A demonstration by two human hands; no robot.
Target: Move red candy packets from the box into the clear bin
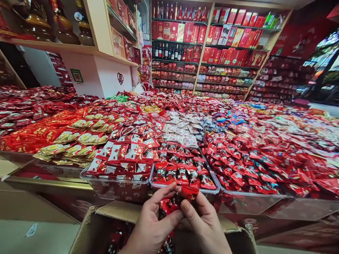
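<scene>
My left hand (152, 220) and my right hand (203, 222) meet at the bottom centre, both gripping a small bunch of red-wrapped candies (176, 201) just in front of a clear plastic bin's rim (185, 186). That bin holds rows of the same red and black candies (181, 169). Below my hands an open cardboard box (106, 215) shows more red wrappers inside.
A wide display of clear bins piled with red, gold and white wrapped sweets (132, 141) fills the counter. Shelves of red gift boxes and bottles (201, 38) line the back wall. A white pillar with wooden shelving (97, 70) stands at the left.
</scene>
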